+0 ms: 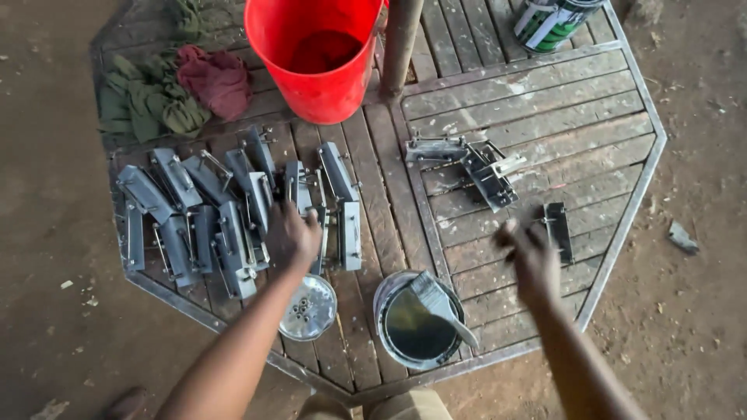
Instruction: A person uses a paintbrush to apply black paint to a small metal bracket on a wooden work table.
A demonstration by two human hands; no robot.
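My left hand [292,233] reaches into a pile of several grey metal brackets [206,210] on the left of a wooden slatted table [545,117]; whether its fingers grip one I cannot tell. My right hand [531,253] is blurred, hovering fingers apart beside a dark painted bracket [558,230] lying on the right. Two or three more metal brackets [475,165] lie farther back on the right. An open paint tin [417,327] with a brush [440,305] resting across it stands at the near edge between my arms.
A red bucket [317,54] stands at the back beside a wooden post [401,43]. Green and red rags [175,89] lie back left. A tin lid [309,308] holding small screws sits near the tin. A striped can [554,19] stands back right. Dirt ground surrounds the table.
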